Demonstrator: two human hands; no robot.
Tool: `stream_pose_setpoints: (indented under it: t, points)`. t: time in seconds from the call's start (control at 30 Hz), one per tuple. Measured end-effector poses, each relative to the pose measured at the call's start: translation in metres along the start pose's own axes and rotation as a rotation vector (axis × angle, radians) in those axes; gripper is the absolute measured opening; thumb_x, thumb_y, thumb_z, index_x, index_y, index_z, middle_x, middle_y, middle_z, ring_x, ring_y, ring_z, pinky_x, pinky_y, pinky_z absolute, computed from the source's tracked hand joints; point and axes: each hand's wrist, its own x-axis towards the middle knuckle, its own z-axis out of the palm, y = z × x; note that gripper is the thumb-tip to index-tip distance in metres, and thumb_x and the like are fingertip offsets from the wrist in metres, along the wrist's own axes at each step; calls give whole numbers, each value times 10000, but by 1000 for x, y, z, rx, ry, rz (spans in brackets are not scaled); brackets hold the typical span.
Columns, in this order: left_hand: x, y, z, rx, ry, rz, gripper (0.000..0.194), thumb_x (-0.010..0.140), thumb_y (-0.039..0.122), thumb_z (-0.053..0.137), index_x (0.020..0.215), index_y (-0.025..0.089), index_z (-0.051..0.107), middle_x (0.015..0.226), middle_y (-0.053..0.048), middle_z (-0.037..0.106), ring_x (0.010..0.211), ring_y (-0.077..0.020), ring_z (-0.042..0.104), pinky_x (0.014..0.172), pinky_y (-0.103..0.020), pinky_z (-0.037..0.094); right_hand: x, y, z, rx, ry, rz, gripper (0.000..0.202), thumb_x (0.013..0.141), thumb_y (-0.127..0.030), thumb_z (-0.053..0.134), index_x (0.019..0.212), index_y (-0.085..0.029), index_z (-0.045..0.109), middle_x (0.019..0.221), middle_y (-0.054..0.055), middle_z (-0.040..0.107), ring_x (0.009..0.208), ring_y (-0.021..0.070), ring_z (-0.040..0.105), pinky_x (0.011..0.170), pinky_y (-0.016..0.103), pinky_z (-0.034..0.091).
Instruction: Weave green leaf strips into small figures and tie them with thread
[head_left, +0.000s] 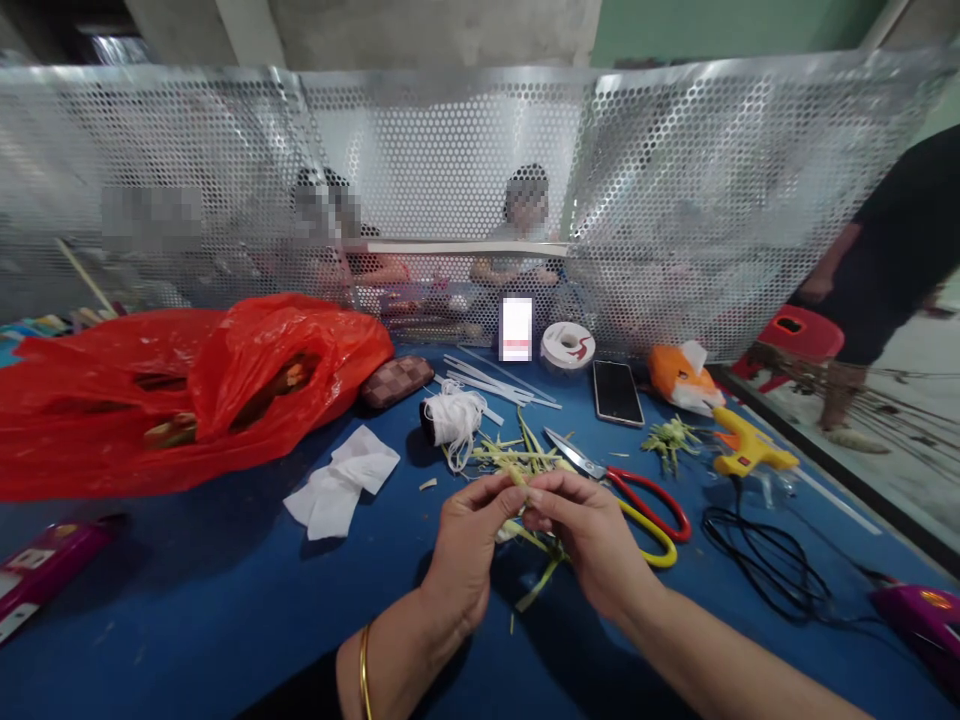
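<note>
My left hand (466, 548) and my right hand (604, 545) meet fingertip to fingertip above the blue table. Both pinch a small pale yellow-green strip (518, 478), mostly covered by the fingers. Just beyond and beneath them lies a loose heap of similar yellow-green strips (534, 457), some hanging out below the hands. Right of the heap, scissors (583, 460) with red and yellow handles lie partly open, close to my right hand. A spool of white string (455, 412) rests on its side beyond my left hand.
At left are a red plastic bag (300, 345), a checked pouch (399, 382) and white tissue (346, 480). A phone (617, 392), ribbon roll (568, 345), yellow glue gun (750, 445) and its black cable (772, 560) lie right. A perforated screen (450, 140) stands behind; people sit beyond it.
</note>
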Motion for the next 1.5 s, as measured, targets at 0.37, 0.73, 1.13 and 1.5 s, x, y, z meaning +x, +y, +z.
stream_pose_setpoints:
  t: [0.37,0.73,1.13,1.5]
  points:
    - [0,3,3,-41,-58,-83,248,604,318,835,759,141,757,836,-77,730,807,-188,645,834,-311,491,5,2,-2,-51,3,-60,385,573,-347,853,777,-191,567,574,-47,625,574,133,591,650,272,461]
    - [4,3,-2,-37,68,-158,252,600,298,840,770,139,744,843,-52,723,770,-117,635,730,-192,490,12,-14,-18,-732,-91,-325,171,781,-346,622,825,-213,525,747,7,655,697,172,612,653,290,438]
    - [12,11,-4,174,20,-109,191,702,308,736,732,130,674,712,-40,705,609,-147,685,664,-242,519,21,-44,-102,-2025,-116,-49,557,733,-110,494,1287,-136,446,970,158,662,842,296,660,600,307,346]
    - [19,11,-10,279,23,-51,200,695,280,724,812,117,725,668,-24,666,558,-95,598,618,-218,498,35,-53,-114,-1901,38,-161,668,718,-127,531,1377,-211,461,1016,127,706,866,278,676,681,317,451]
